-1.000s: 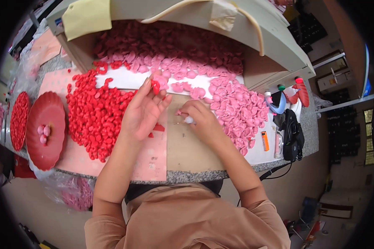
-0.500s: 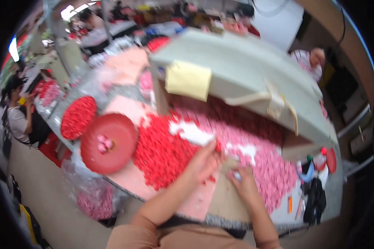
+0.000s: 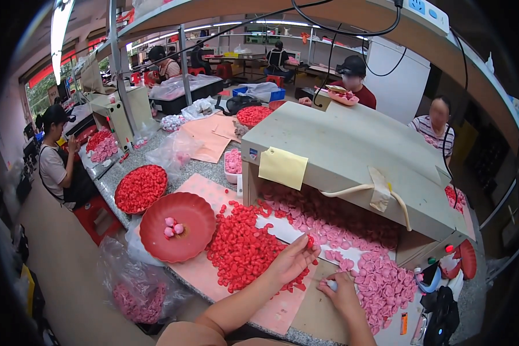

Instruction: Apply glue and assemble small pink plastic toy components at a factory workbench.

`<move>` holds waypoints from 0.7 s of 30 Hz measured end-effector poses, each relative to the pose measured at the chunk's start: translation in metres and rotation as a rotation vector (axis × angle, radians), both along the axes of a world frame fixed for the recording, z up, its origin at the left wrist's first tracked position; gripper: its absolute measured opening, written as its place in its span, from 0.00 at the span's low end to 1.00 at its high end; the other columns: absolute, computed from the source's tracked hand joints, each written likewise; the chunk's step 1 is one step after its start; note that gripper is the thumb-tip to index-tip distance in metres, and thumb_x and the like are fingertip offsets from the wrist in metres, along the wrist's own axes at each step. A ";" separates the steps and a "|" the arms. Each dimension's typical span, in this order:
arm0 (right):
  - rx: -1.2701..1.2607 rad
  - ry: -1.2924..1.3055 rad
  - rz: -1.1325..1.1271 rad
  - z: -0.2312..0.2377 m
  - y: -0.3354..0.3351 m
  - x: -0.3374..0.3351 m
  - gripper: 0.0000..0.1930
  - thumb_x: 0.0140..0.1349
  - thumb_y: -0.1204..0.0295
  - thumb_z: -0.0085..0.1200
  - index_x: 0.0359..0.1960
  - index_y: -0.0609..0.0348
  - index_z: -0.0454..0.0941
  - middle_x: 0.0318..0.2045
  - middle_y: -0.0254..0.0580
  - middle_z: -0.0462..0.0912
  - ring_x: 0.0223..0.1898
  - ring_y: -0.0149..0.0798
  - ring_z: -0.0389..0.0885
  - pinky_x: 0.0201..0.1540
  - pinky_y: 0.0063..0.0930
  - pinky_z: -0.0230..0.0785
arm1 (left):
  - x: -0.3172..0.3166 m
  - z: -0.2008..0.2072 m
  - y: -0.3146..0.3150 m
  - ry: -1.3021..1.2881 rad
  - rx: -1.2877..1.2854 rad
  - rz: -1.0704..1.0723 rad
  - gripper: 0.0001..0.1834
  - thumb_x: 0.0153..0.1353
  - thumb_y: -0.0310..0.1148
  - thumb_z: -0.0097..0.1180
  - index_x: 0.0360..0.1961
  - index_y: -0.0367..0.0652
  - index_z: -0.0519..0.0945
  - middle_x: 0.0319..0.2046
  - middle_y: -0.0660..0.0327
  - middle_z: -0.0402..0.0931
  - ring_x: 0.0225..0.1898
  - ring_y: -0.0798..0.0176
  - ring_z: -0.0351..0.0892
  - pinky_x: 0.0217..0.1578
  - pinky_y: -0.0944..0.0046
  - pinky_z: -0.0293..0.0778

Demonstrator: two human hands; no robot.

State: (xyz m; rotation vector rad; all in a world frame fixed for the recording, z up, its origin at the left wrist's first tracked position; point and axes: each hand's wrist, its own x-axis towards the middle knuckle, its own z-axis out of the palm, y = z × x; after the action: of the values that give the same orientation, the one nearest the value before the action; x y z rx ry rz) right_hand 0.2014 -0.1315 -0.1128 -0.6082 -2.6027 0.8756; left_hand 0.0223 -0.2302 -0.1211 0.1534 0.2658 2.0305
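My left hand is palm up at the right edge of a heap of small red petal-like pieces. Between its thumb and fingertips is one red piece. Close by on the right, my right hand pinches a small pale bluish-white piece, partly covered by its fingers. It hovers above a tan board, beside a pile of pink cupped petal-like pieces. Pink pieces also spread under a grey box-shaped machine with a glowing red interior.
A red scalloped plate holds a few pink-and-white balls; behind it stands a dish of red pieces. An orange lighter-like object and a black cloth-like item lie at the right. Other people sit around the room. A plastic bag hangs at lower left.
The view has shifted upward and sharpened, so the bench sits lower and more of the room shows. Both hands keep about the same place over the bench.
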 end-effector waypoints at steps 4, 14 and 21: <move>-0.040 0.024 0.109 0.008 0.004 0.001 0.15 0.50 0.72 0.62 0.40 0.61 0.78 0.33 0.46 0.75 0.39 0.46 0.75 0.43 0.32 0.68 | 0.001 -0.007 0.002 0.008 -0.021 -0.015 0.09 0.65 0.34 0.47 0.41 0.42 0.74 0.35 0.61 0.75 0.44 0.64 0.75 0.52 0.62 0.73; -0.078 0.098 0.056 -0.004 -0.005 0.017 0.14 0.49 0.74 0.61 0.39 0.61 0.79 0.34 0.45 0.77 0.39 0.44 0.76 0.44 0.30 0.68 | 0.022 -0.010 -0.004 0.013 -0.029 -0.081 0.10 0.65 0.37 0.48 0.40 0.43 0.74 0.33 0.62 0.75 0.41 0.65 0.75 0.48 0.62 0.73; -0.378 0.481 -0.037 0.027 0.000 -0.023 0.16 0.48 0.81 0.60 0.42 0.62 0.77 0.38 0.35 0.74 0.34 0.26 0.69 0.41 0.18 0.63 | 0.021 0.000 -0.004 0.176 -0.176 -0.066 0.19 0.63 0.36 0.50 0.54 0.42 0.69 0.40 0.63 0.76 0.40 0.65 0.77 0.44 0.62 0.76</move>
State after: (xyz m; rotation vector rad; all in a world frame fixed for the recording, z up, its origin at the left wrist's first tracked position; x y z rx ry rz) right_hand 0.1784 -0.1311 -0.0862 -0.4630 -2.0074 1.3286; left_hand 0.0437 -0.2341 -0.1209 0.2281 0.5418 1.9198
